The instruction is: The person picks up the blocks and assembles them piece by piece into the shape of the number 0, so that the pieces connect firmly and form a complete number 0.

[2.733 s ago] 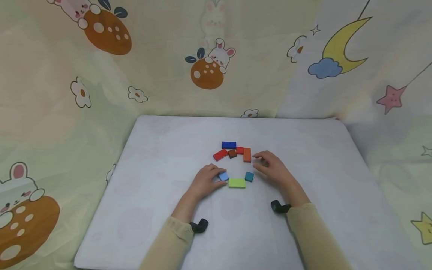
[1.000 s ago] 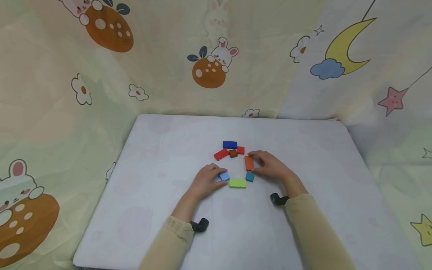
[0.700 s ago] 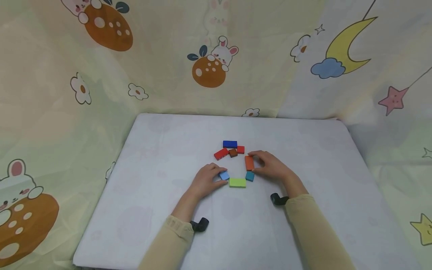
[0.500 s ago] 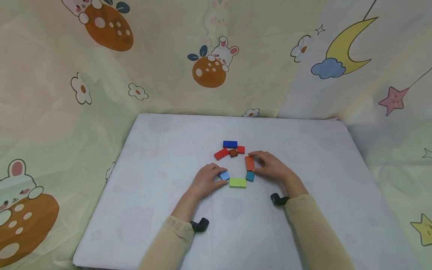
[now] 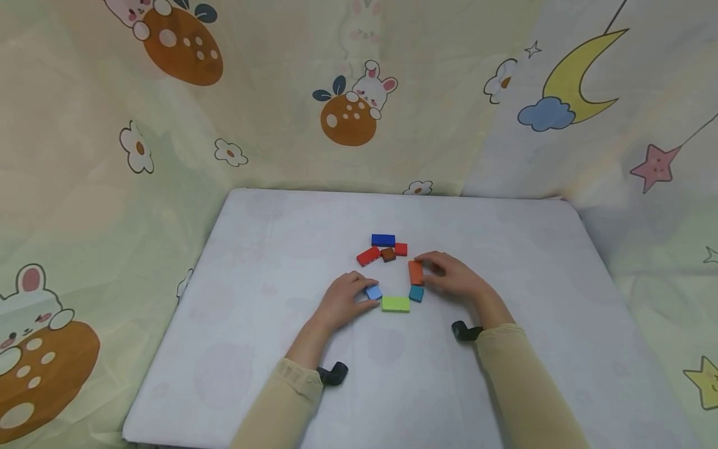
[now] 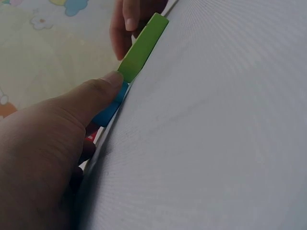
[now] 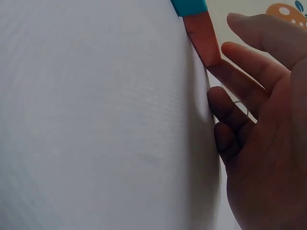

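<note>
On the white table [image 5: 224, 349], midway between its left and right edges, the left hand [image 5: 341, 300] has thumb and finger clamped on a small, squarish light blue block [image 5: 373, 292], slanted beside a lime-green block [image 5: 396, 304]. The right hand [image 5: 454, 277] has thumb and fingers apart beside a plain, oblong orange block [image 5: 416, 273], its long sides running toward the far edge, its near end touching a teal block [image 5: 416, 294].
</note>
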`<state>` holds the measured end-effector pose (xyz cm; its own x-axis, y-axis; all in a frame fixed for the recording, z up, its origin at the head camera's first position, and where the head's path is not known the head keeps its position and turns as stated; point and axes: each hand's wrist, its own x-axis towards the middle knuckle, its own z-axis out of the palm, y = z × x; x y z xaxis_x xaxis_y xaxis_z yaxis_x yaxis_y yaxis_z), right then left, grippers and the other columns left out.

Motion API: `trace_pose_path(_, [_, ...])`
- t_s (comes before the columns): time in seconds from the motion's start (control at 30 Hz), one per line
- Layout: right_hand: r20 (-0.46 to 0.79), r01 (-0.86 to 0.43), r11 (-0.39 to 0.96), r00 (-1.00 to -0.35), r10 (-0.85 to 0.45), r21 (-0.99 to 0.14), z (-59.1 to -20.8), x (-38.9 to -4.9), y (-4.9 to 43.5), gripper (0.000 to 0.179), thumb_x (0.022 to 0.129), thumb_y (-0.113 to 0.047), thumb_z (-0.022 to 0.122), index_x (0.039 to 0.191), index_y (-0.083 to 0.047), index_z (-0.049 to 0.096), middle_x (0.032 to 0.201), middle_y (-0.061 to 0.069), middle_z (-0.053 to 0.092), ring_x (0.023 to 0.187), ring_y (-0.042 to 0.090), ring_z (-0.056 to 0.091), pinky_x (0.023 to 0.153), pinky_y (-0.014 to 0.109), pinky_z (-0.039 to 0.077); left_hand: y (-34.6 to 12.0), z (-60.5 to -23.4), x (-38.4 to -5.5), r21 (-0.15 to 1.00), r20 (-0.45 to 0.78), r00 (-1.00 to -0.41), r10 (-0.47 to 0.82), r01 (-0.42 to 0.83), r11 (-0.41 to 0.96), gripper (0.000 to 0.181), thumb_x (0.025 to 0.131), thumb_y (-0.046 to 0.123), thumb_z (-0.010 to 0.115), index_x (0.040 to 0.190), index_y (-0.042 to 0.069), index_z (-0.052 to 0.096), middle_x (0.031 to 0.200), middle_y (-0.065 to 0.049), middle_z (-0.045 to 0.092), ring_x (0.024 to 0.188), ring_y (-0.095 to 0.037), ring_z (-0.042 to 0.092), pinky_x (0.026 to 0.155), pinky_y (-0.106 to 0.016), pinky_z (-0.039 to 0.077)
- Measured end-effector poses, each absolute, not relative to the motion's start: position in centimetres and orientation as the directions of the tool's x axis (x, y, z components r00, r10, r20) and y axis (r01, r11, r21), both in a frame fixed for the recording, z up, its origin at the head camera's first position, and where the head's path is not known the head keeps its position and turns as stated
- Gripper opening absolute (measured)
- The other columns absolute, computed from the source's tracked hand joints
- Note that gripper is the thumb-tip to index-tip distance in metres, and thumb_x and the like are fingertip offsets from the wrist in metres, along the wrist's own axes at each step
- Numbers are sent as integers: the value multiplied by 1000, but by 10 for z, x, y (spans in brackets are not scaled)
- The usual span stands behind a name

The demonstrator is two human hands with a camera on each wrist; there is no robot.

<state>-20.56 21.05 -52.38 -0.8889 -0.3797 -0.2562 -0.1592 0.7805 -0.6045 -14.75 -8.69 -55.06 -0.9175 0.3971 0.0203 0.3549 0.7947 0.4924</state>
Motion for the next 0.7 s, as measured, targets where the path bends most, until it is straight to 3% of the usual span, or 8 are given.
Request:
trace_pose_path(0.47, [-129,-151,743,-944,-305,-652,-522,-184,203,41,87,-38,59,127,-30,49,130,-4,47,120,20,43,100,48,39,-87,-549,-147,491,5,-918,397,348,799,50,78,61,58,125,45,49,107,14,51,96,-5,46,84,-26,45])
trace_pose_path(0.7, [-106,-141,779,-960,-257,-610,-526,-163,196,45,85,-45,59,128,-34,48,124,-5,47,115,18,42,96,46,41,-89,-551,-148,485,14,-914,405,360,797,50,80,65,50,126,46,48,108,15,50,97,-5,45,84,-26,45])
